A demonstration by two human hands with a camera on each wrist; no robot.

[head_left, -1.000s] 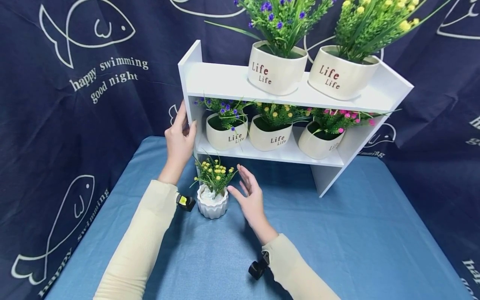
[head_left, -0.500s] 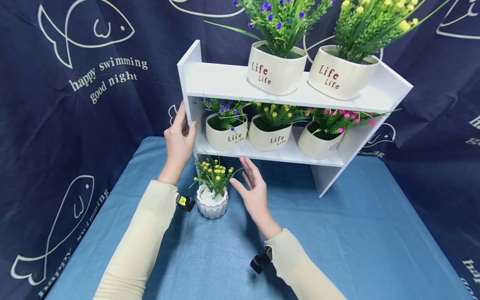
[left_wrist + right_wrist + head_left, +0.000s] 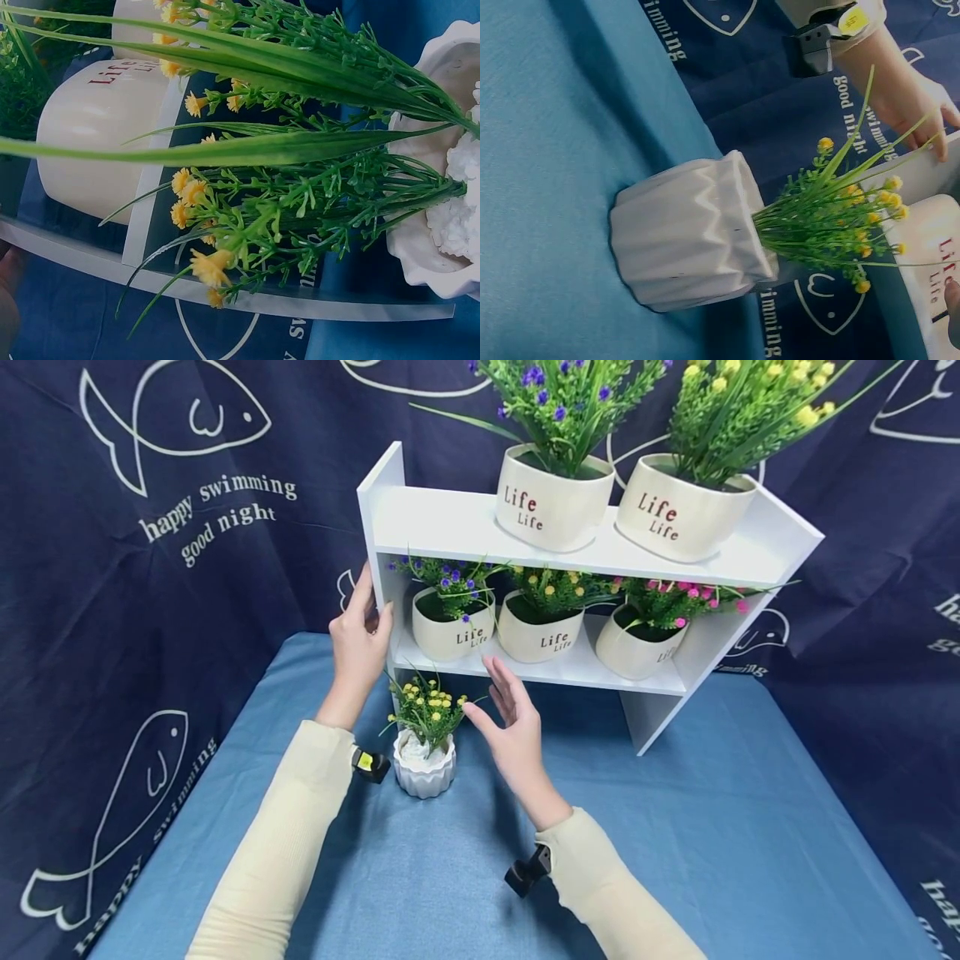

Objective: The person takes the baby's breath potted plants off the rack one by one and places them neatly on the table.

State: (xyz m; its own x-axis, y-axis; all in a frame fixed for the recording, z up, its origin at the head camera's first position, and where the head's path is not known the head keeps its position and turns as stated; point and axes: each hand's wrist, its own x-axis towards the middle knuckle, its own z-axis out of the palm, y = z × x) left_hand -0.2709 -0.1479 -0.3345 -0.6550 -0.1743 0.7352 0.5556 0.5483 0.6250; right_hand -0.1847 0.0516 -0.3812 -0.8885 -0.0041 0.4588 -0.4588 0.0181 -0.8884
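Note:
My left hand holds the left side panel of a white two-tier shelf, thumb at the front edge and fingers on the outer face. Just below it, a small white fluted flowerpot with yellow flowers stands upright on the cloth at the shelf's left foot. The right wrist view has this pot lying sideways because of the camera's angle. My right hand hovers to the right of the flowers, fingers extended, thumb apart, with nothing in it. In the left wrist view, leaves and yellow blooms cover much of the shelf.
Two large cream "Life" pots, one with purple flowers and one with yellow, stand on the top board. Purple, yellow and pink potted flowers fill the middle board. Blue cloth covers the table; a fish-print curtain hangs behind.
My right hand has drawn away from the small flowerpot, up and to the right, toward the middle board's front edge. My left hand and the pots have stayed put.

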